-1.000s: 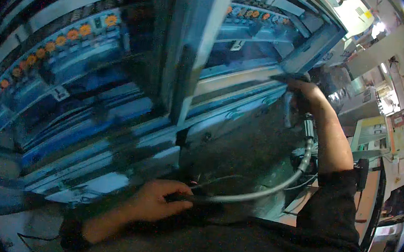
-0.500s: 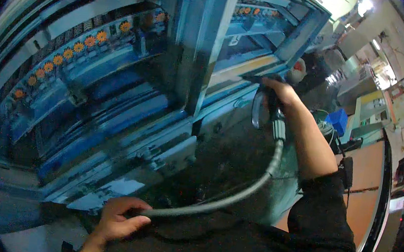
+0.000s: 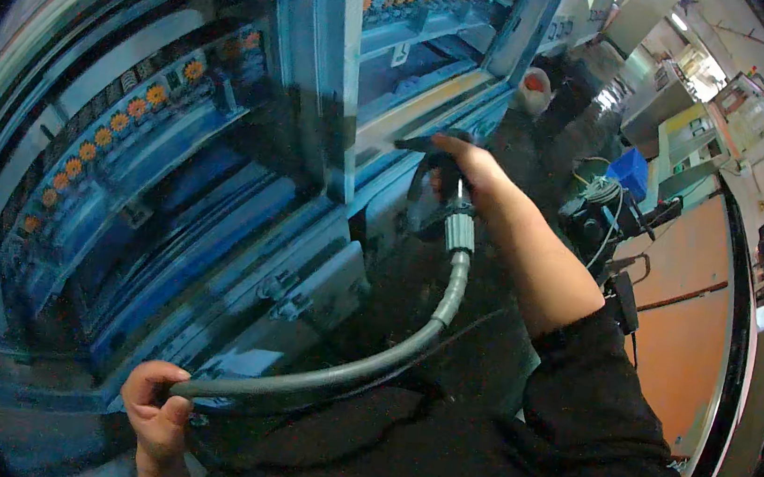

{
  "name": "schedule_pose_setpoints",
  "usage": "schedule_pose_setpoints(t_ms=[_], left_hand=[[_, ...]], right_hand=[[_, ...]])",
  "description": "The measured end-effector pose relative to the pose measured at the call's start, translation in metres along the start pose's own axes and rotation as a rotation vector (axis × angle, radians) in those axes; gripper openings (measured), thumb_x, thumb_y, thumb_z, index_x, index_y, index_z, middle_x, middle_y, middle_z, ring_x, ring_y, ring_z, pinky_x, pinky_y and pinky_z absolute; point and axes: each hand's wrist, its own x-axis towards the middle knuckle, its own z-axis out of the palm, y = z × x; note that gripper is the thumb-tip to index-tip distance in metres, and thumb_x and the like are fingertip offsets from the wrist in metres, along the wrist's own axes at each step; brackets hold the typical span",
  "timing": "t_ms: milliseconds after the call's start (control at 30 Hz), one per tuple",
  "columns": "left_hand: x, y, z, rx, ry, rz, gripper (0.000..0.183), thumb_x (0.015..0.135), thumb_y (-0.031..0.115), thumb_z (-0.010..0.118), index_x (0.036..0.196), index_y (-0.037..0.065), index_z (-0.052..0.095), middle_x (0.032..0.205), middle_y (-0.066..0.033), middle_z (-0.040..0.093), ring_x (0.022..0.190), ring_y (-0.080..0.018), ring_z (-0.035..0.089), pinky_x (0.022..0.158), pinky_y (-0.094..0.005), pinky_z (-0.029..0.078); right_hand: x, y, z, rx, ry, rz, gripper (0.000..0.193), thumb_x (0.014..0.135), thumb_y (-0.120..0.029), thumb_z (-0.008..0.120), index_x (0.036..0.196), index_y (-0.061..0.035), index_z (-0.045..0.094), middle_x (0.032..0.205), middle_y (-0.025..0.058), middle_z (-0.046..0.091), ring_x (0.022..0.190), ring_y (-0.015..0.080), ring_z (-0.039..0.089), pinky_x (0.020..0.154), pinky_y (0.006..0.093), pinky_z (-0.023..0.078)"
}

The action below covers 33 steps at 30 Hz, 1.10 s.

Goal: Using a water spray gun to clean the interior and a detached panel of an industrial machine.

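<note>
A grey-green flexible hose (image 3: 328, 381) curves across in front of my body. My left hand (image 3: 157, 409) is closed round its lower left end, low in the view. At its upper end a ribbed collar (image 3: 461, 232) joins a dark trigger spray gun (image 3: 419, 207). Wrapped round that gun is my right hand (image 3: 477, 166), its fingers partly hidden in shadow. The nozzle points left toward the opening of a blue machine (image 3: 319, 90). Behind the machine's window frame runs a row of orange toothed wheels (image 3: 117, 122).
Low on the machine's front is a ledge with fittings (image 3: 286, 294). To the right are a blue bin (image 3: 630, 173), coiled cable (image 3: 605, 196) and an orange-brown panel (image 3: 686, 339). A white bucket (image 3: 534, 91) stands farther back on the dark, wet-looking floor.
Both hands, still holding the hose and spray gun, have shifted left in the picture. The view has also turned somewhat, so the machine and the bin sit farther left.
</note>
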Motion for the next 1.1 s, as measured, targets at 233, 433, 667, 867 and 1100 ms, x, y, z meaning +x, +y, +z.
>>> schedule_pose_setpoints(t_ms=[233, 433, 667, 867, 1100], left_hand=[[-0.001, -0.003, -0.003, -0.072, -0.046, -0.04, 0.05, 0.081, 0.043, 0.078, 0.099, -0.001, 0.061, 0.079, -0.0037, 0.058, 0.062, -0.0094, 0.051, 0.056, -0.0243, 0.038], [-0.009, -0.022, 0.001, -0.071, -0.053, -0.054, 0.047, 0.082, 0.041, 0.078, 0.098, -0.001, 0.062, 0.08, -0.0033, 0.059, 0.063, -0.0097, 0.053, 0.057, -0.0246, 0.04], [0.012, -0.055, 0.032, 0.18, 0.023, -0.016, 0.028, 0.079, 0.019, 0.073, 0.1, 0.001, 0.065, 0.085, -0.0036, 0.062, 0.071, -0.0123, 0.058, 0.066, -0.0271, 0.046], [0.053, -0.064, 0.114, 0.165, -0.145, -0.292, 0.025, 0.08, 0.011, 0.071, 0.103, 0.002, 0.066, 0.086, -0.0027, 0.064, 0.074, -0.0117, 0.059, 0.068, -0.0264, 0.048], [0.11, -0.08, 0.264, 0.194, -0.378, -0.346, 0.026, 0.085, 0.014, 0.076, 0.109, 0.007, 0.068, 0.087, -0.0035, 0.068, 0.077, -0.01, 0.062, 0.069, -0.0261, 0.051]], right_hand=[[0.001, 0.016, 0.025, 0.031, -0.031, 0.074, 0.033, 0.094, -0.037, 0.061, 0.101, -0.0051, 0.06, 0.07, 0.0088, 0.062, 0.052, 0.0213, 0.058, 0.049, 0.0357, 0.05], [0.011, 0.02, 0.029, 0.008, -0.086, 0.088, 0.027, 0.095, -0.034, 0.061, 0.1, -0.0072, 0.061, 0.067, 0.0068, 0.06, 0.052, 0.0199, 0.058, 0.046, 0.0344, 0.046], [0.094, 0.026, -0.036, -0.13, -0.018, -0.076, 0.04, 0.094, -0.035, 0.061, 0.125, -0.0112, 0.062, 0.082, 0.0125, 0.069, 0.066, 0.0255, 0.068, 0.061, 0.0391, 0.055], [0.167, -0.006, -0.121, -0.288, 0.17, -0.243, 0.028, 0.084, -0.033, 0.074, 0.088, -0.0079, 0.063, 0.064, 0.005, 0.057, 0.049, 0.0186, 0.054, 0.046, 0.0331, 0.044], [0.245, -0.071, -0.252, -0.378, 0.278, -0.235, 0.041, 0.092, -0.041, 0.066, 0.119, -0.0098, 0.067, 0.099, 0.0029, 0.071, 0.077, 0.0194, 0.064, 0.07, 0.0361, 0.053]])
